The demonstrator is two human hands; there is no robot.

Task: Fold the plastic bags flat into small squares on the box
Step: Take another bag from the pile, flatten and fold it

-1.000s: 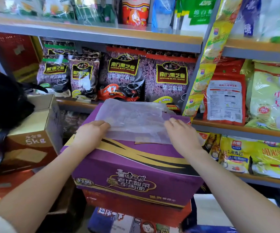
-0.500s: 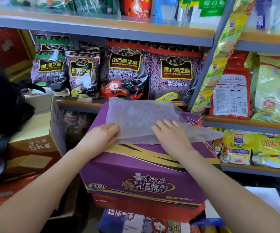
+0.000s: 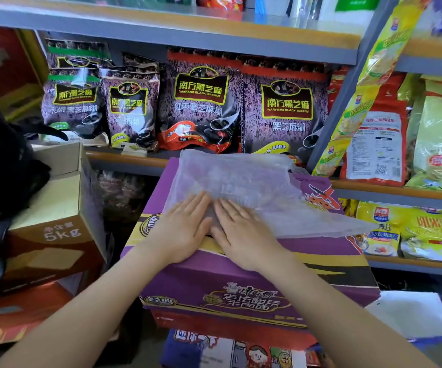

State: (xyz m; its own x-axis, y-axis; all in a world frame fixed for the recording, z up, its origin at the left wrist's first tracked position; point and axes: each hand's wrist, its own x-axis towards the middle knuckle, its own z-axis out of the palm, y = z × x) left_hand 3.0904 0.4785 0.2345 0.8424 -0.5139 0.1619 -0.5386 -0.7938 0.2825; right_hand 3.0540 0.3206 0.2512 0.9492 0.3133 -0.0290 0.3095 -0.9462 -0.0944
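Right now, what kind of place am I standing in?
Most likely a small grocery shop or its stockroom: shelves packed with black sesame paste bags, and stacked instant-noodle cartons serving as your worktop.

1. Left hand and right hand press flat, side by side, on the plastic bag.
2. The bag lies on the purple box, its right corner overhanging.
3. Snack packets fill the shelf behind.

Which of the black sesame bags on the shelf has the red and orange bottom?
The third black sesame bag from the left, directly behind the plastic bag; the other three lack that red band.
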